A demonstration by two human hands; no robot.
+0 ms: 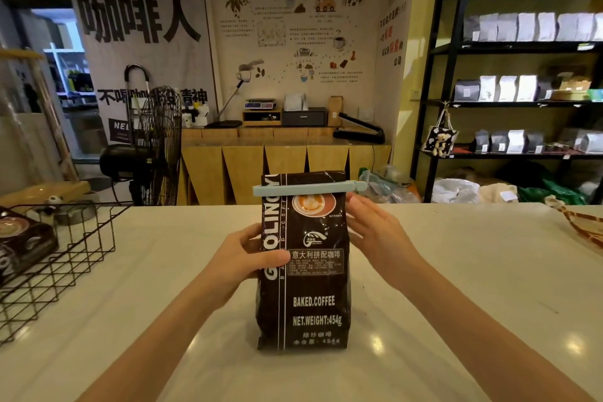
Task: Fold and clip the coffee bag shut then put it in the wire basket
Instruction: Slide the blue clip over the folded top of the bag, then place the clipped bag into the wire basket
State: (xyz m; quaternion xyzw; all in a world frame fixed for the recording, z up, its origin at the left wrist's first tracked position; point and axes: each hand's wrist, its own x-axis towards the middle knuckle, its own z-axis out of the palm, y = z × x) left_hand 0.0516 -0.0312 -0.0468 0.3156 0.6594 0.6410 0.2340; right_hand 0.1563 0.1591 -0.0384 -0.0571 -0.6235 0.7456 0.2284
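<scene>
A tall dark brown coffee bag [313, 297] stands upright on the pale counter, centre. A light blue clip [308, 189] lies across its folded top, shut on the bag. My left hand [248, 254] grips the bag's left side, thumb across the front. My right hand [375, 228] rests flat against the bag's right edge, fingers straight and pointing up toward the clip. The black wire basket [65, 254] sits at the counter's left, with another dark coffee bag [23, 245] lying inside it.
The white counter [456, 287] stretches to both sides of the bag. A patterned object [584, 225] lies at the far right edge. Beyond the counter stand a black fan [156, 143], a wooden bench [284, 157] and shelves of bags [522, 88].
</scene>
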